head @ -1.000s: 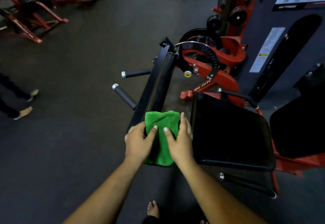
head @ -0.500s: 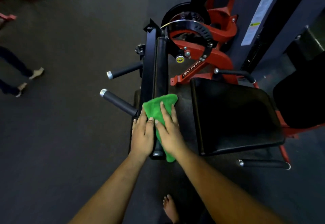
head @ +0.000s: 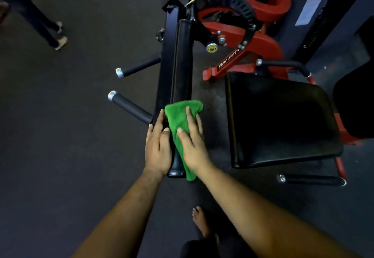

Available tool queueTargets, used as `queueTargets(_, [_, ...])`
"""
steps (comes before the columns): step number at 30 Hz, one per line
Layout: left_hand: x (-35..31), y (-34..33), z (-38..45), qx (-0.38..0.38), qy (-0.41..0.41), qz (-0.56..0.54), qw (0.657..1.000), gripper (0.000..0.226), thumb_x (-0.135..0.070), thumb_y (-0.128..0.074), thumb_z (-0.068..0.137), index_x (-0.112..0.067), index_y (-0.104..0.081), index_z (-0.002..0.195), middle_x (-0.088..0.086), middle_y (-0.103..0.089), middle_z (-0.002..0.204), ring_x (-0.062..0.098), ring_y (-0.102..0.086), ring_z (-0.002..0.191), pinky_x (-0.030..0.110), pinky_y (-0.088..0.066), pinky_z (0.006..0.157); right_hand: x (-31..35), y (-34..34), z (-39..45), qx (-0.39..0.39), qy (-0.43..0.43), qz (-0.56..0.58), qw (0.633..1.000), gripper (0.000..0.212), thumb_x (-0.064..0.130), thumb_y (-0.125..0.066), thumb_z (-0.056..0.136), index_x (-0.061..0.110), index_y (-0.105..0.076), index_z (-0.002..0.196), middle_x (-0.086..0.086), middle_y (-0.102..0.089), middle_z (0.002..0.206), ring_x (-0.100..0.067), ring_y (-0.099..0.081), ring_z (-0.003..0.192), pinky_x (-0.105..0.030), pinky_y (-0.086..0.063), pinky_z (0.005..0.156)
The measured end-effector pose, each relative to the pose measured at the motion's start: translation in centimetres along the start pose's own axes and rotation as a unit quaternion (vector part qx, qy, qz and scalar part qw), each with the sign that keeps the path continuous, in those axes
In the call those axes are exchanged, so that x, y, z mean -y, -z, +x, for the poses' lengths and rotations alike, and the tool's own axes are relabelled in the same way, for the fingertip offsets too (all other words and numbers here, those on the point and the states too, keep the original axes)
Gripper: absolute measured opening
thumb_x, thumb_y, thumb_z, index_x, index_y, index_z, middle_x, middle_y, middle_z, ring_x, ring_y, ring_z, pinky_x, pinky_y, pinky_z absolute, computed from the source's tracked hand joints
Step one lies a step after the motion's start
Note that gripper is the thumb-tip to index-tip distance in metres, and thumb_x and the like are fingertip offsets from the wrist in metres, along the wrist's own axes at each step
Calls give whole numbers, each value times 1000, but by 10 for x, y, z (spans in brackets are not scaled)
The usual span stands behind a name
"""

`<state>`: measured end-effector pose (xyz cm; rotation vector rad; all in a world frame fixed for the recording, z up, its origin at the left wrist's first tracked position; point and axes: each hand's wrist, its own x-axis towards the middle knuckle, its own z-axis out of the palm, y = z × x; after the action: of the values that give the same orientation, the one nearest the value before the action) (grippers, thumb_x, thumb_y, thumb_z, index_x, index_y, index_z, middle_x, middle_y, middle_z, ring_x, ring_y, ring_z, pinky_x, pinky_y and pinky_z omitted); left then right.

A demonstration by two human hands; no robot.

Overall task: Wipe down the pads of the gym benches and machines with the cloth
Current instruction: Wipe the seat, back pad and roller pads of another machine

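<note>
Hands meet over a narrow black roller pad (head: 181, 71) in the single head view, looking down at a dark gym floor (head: 70, 136). The green cloth (head: 180, 120) lies draped over the near end of this long pad, one corner hanging below its end cap. The right hand (head: 192, 142) lies flat on the cloth, fingers straight and slightly spread, pressing it against the pad. The left hand (head: 158, 146) rests beside it on the pad's left flank, fingers straight and close together, thumb touching the cloth's edge — neither hand curls round anything.

Two black handle bars (head: 131, 107) stick out to the left of the pad. To the right, well apart, sits a broad black seat pad (head: 283, 120) on a red machine frame (head: 253, 49). A bare foot (head: 200, 221) shows at the bottom, and another person's legs (head: 40, 26) stand at the upper left.

Risks, as a judgement: the cloth is only pressed, not gripped, so a quick stroke along the rounded pad could let it slide off the right side and drop to the floor. The pad may also roll under the pressing palms — the hands could slip toward the metal frame.
</note>
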<state>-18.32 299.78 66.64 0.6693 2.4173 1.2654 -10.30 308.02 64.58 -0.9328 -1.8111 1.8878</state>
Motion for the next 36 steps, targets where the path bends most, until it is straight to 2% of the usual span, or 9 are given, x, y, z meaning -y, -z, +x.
queueTargets(6, [-3,-1,-2,12,-1,10,1000,61,-46,-30,94,-37,-40,153,-17,-40,157,16,-24,153,45,-20,126,-16,0,4,-26,-110,184,976,72,48,-41,94,27,-26,161,7,-29,165,-4,-26,149,-31,-18,126])
queueTargets(10, [-3,1,-1,29,0,32,999,66,-52,-27,90,-36,-40,154,-16,-39,158,14,-19,154,10,-5,118,-26,-14,-47,-38,-165,221,961,64,53,-42,98,33,-31,158,15,-34,160,-3,-32,146,-29,-22,122])
queueTargets(14, [-2,1,-2,34,-9,40,999,63,-50,-26,92,-38,-40,153,-18,-41,157,15,-19,154,-1,-2,109,3,-5,12,-59,-156,136,977,66,54,-35,94,33,-33,157,0,-41,158,-17,-40,142,-36,-29,120])
queueTargets(18, [-9,4,-6,30,-6,30,999,60,-41,-27,94,-38,-40,153,-25,-37,154,4,-15,152,11,-3,116,21,-1,17,-57,-98,19,993,60,43,-41,106,36,-17,162,-8,-28,164,-28,-34,147,-34,-28,114])
queueTargets(21, [-16,6,-8,45,-57,31,997,58,-32,-24,95,-29,-46,148,-19,-44,145,-31,-21,128,27,-4,125,27,-2,-30,-35,-64,-195,978,69,50,-45,102,47,-7,159,-2,-19,167,-32,-30,146,-53,-29,117])
queueTargets(23, [-16,7,-6,54,-63,23,996,53,-32,-22,94,-28,-53,137,-13,-54,140,-24,-34,126,33,-6,127,29,-4,-39,-39,-41,-329,943,70,54,-43,100,51,-1,157,1,-16,167,-31,-22,148,-65,-25,114])
queueTargets(26, [-12,6,0,61,-60,27,996,63,-42,-20,92,-20,-50,144,-2,-52,149,7,-36,144,41,-9,126,32,-5,-8,-46,-9,-263,964,70,48,-46,102,53,-3,157,-6,-6,169,-32,-11,154,-67,-18,119])
queueTargets(29, [-20,5,11,42,-58,23,997,73,-44,-20,91,-18,-29,159,-9,-23,164,1,-15,153,30,-5,127,32,-8,39,-52,3,-154,987,74,43,-53,101,49,-7,159,-13,-2,169,-33,-15,154,-47,-24,124])
queueTargets(36, [-48,-25,100,61,-26,38,997,72,-44,-25,94,-16,-19,160,-16,-15,161,-4,-9,151,25,-3,126,52,12,187,-61,-10,-128,990,72,46,-52,101,48,-9,159,-12,-1,170,-34,-18,154,-47,-28,122])
